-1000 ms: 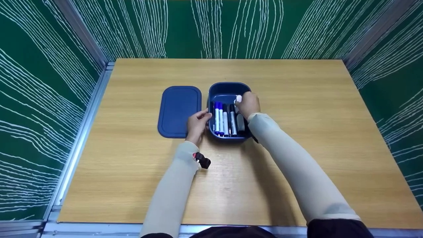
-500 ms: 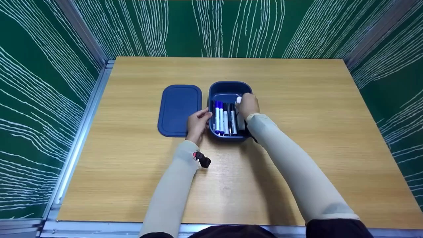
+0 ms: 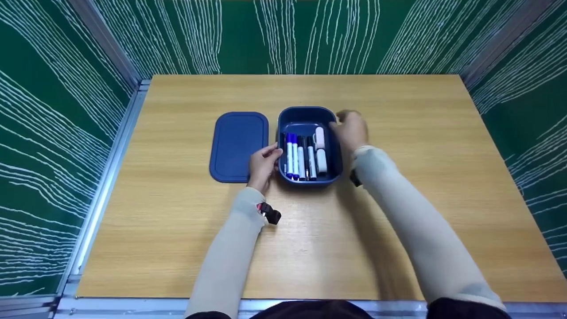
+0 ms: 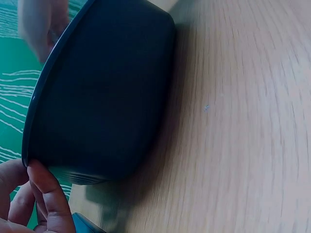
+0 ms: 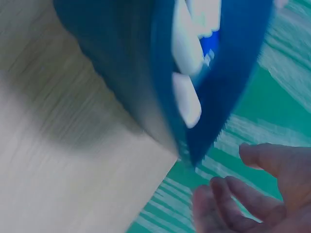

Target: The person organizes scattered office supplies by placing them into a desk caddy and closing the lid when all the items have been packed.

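Note:
A dark blue box (image 3: pixel 308 114) stands on the table with its mouth up. Inside lie several whiteboard markers (image 3: pixel 292 156), some capped blue and some black. Along the box's right side are a short, thick pale-pink object (image 3: pixel 319 138) with rounded ends and a similar greyish-white one (image 3: pixel 321 161) in line with it. My left hand (image 3: pixel 262 165) pinches the box's left rim between thumb and finger, seen close at the rim in the left wrist view. Just outside the right rim is my right hand (image 3: pixel 352 130), fingers loosely bent and spread, holding nothing in the right wrist view.
A flat blue lid (image 3: pixel 239 146) lies left of the box, its right edge close to my left hand. The wooden table (image 3: pixel 177 248) ends at metal rails, with green white-streaked walls (image 3: pixel 248 35) behind and at both sides.
My right hand has let go of the pale-pink object, which now lies in the box, and has moved right and out over the rim. The left hand stays at the left rim.

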Tool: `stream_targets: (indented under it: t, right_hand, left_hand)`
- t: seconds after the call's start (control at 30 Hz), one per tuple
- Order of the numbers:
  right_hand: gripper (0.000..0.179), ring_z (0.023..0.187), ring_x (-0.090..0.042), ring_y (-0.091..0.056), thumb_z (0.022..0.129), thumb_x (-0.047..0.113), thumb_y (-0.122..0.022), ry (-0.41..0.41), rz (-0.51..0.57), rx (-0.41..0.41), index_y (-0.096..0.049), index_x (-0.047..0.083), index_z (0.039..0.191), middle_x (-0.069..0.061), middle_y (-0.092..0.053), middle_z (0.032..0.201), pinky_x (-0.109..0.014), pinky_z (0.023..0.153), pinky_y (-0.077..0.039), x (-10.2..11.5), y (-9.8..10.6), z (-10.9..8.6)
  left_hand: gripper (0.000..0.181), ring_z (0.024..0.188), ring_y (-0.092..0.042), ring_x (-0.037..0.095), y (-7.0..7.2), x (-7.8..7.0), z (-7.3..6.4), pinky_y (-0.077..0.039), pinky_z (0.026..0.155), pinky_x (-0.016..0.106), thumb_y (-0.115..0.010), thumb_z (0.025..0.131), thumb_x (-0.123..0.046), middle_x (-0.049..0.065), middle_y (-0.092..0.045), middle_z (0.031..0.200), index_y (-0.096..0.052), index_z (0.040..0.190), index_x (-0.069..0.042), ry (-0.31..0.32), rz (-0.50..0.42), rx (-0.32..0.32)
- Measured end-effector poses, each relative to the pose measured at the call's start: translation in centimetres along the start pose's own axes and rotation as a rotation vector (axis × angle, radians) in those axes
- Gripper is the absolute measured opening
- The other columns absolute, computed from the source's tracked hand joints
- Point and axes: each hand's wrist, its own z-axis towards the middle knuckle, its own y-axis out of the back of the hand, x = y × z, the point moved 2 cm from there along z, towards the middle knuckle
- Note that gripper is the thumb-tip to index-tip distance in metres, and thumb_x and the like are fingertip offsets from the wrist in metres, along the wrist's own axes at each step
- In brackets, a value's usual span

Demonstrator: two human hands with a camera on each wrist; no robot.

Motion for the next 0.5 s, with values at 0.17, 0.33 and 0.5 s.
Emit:
stream_targets:
  t: [0.17, 0.33, 0.5]
  right_hand:
    - [0.046, 0.091, -0.015, -0.066, 0.097, 0.014, -0.062, -0.337, 0.461, 0.327, -0.051, -0.007, 0.136, -0.012, -0.065, 0.116, -0.031, 0.094, -0.055, -3.0, 1.4, -1.3]
    - [0.028, 0.084, -0.01, -0.064, 0.094, 0.01, -0.067, -0.489, 0.661, 0.473, -0.059, 0.001, 0.119, 0.0, -0.067, 0.094, -0.023, 0.084, -0.057, -4.8, 1.1, -1.8]
    - [0.009, 0.075, -0.008, -0.064, 0.095, 0.009, -0.063, -0.491, 0.708, 0.485, -0.06, 0.005, 0.103, 0.001, -0.067, 0.082, -0.019, 0.074, -0.057, -5.7, 1.8, -1.9]
  left_hand:
    - [0.034, 0.067, -0.056, 0.01, 0.0, -0.1, 0.0, -0.048, 0.05, 0.017, -0.072, 0.09, -0.01, 0.006, -0.071, 0.098, -0.068, 0.124, -0.006, 0.017, -0.012, -0.001]
    - [0.034, 0.072, -0.057, 0.013, -0.1, 0.0, 0.0, -0.048, 0.05, 0.016, -0.071, 0.09, -0.011, 0.006, -0.07, 0.098, -0.069, 0.124, -0.008, 0.039, -0.015, -0.018]
    - [0.033, 0.079, -0.064, 0.019, -0.7, -0.7, -0.4, -0.055, 0.056, 0.02, -0.07, 0.092, -0.012, 0.012, -0.071, 0.106, -0.068, 0.123, -0.004, -0.041, 0.088, 0.015]
